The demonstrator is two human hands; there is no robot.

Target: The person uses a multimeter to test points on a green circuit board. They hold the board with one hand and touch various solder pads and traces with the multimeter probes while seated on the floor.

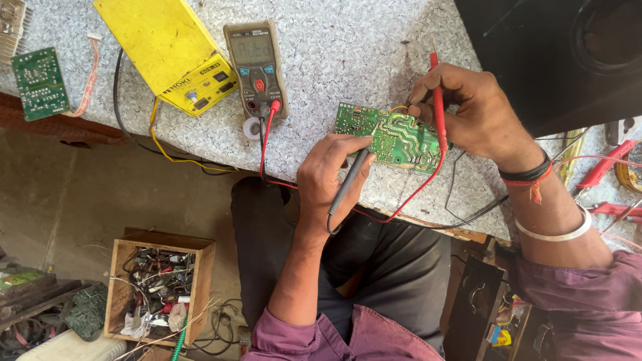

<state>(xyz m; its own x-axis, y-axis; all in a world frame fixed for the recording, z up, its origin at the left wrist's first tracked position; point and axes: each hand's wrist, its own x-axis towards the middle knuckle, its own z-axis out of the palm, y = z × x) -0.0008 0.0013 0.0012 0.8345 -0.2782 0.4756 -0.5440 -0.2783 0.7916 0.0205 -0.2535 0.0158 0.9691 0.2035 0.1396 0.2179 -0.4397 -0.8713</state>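
A green circuit board (394, 138) lies solder side up near the front edge of the speckled worktop (334, 60). My left hand (328, 175) grips a black test probe (349, 182) whose tip touches the board's left part. Gripped in my right hand (471, 113) is a red test probe (438, 107), its tip set on the board's upper right. Red and black leads (266, 137) run from both probes to a grey digital multimeter (257, 67) lying on the worktop to the left.
A yellow box-shaped instrument (167, 50) lies beside the meter, and another green board (40, 83) sits far left. A dark speaker cabinet (568, 53) fills the upper right. Red-handled tools (605, 164) lie at right. A wooden box of scrap parts (160, 291) stands on the floor.
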